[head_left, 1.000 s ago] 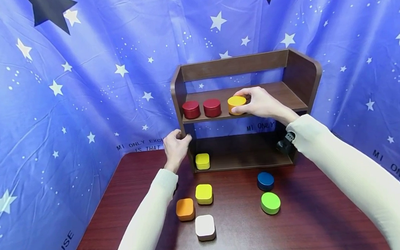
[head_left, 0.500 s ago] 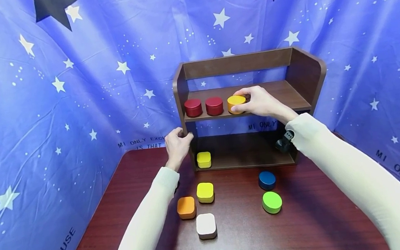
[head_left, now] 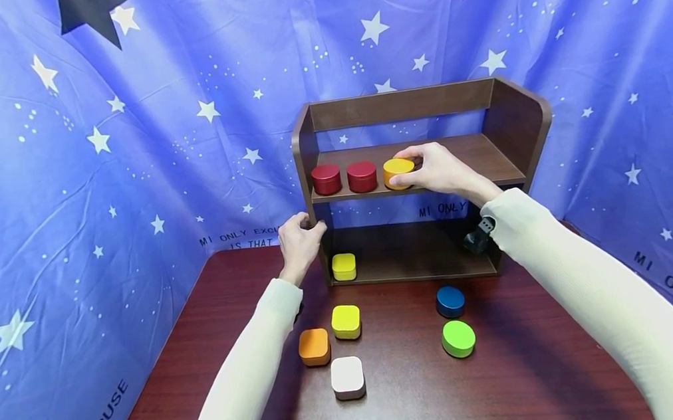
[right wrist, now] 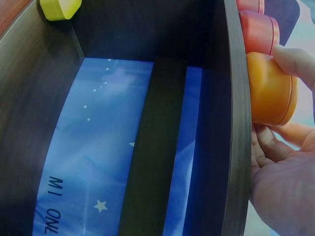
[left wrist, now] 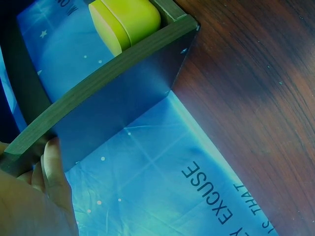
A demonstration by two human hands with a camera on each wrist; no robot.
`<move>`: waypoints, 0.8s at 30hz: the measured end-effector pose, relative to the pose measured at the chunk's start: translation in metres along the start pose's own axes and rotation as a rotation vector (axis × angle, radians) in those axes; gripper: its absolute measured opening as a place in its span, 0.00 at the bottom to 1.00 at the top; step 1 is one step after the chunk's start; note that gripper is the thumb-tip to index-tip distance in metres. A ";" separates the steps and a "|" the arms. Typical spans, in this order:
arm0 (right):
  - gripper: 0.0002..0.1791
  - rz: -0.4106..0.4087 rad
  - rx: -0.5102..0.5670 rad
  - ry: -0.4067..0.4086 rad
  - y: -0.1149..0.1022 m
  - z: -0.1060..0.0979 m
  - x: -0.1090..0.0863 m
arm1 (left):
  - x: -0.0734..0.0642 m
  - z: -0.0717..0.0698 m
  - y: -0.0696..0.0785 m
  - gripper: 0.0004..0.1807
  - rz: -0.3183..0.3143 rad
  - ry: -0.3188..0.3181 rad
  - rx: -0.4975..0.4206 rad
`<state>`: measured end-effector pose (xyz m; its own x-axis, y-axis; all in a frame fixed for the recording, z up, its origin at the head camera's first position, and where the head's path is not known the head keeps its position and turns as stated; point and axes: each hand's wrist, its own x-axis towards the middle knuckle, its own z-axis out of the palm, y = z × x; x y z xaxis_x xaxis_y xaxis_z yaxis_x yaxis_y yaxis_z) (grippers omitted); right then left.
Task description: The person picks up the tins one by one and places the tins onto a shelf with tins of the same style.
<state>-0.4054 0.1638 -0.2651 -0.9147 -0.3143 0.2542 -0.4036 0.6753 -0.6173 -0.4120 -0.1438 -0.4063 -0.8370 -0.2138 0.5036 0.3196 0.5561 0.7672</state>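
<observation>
A dark brown two-tier wooden shelf (head_left: pixel 519 134) stands on the table. My right hand (head_left: pixel 444 172) pinches a round orange-yellow tin (head_left: pixel 396 173) between thumb and fingers, at the front of the upper tier. To its left sit two round dark red tins (head_left: pixel 326 180), with a narrow gap before the held one. In the right wrist view the orange-yellow tin (right wrist: pixel 268 91) sits against the board. My left hand (head_left: pixel 300 248) grips the front edge of the shelf's left side panel. On the lower tier, near that panel, is a square yellow tin (head_left: pixel 344 267).
In front of the shelf, a second square yellow tin (head_left: pixel 346 322), a square orange tin (head_left: pixel 314 346) and a square white tin (head_left: pixel 348 377) lie at left. A round blue tin (head_left: pixel 450 301) and a round green tin (head_left: pixel 458 339) are at right. A starred blue curtain (head_left: pixel 237 178) hangs behind.
My right hand has moved the orange-yellow tin slightly left along the upper tier, narrowing its gap to the red tin. My left hand keeps its grip on the panel. The head view has shifted slightly.
</observation>
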 end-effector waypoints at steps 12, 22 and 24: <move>0.30 0.000 0.000 0.006 0.000 -0.001 0.000 | 0.000 0.000 0.003 0.09 0.007 -0.005 0.005; 0.38 0.012 0.003 -0.009 0.000 -0.001 0.000 | -0.001 0.000 0.003 0.09 0.006 0.004 0.002; 0.40 0.016 0.007 -0.014 0.000 -0.002 0.000 | -0.001 0.000 0.002 0.09 0.004 0.004 0.001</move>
<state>-0.4058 0.1650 -0.2639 -0.9207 -0.3126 0.2338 -0.3885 0.6758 -0.6264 -0.4106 -0.1426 -0.4050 -0.8337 -0.2148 0.5087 0.3226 0.5581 0.7645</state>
